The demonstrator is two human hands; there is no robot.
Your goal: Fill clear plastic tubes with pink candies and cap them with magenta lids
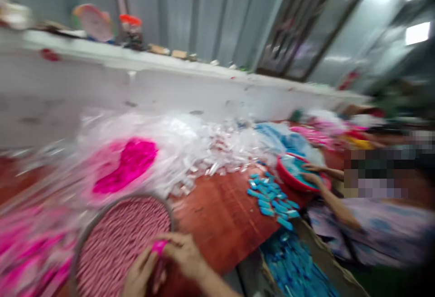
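Note:
My left hand point(140, 270) is closed, its fingertips pinching a small bright pink piece point(159, 246) over the right edge of a round tray. Across from it, my right hand point(185, 252) has its fingers closed on the same piece. Blur hides what kind of thing the piece is. Below it, between the hands, a duller pink part shows, partly covered by fingers. The round tray point(171, 215) has a grey rim and is filled with many short, dull pink pieces. Behind it, an open clear bag point(98, 163) holds vivid magenta pieces.
Clear plastic pieces point(217, 161) lie heaped along the wall. Blue pieces point(272, 199) are scattered on the red-brown table point(217, 215). At right, a co-worker's hands point(312, 177) reach into a red basin point(288, 179). A sack of blue pieces point(295, 265) stands below the table edge.

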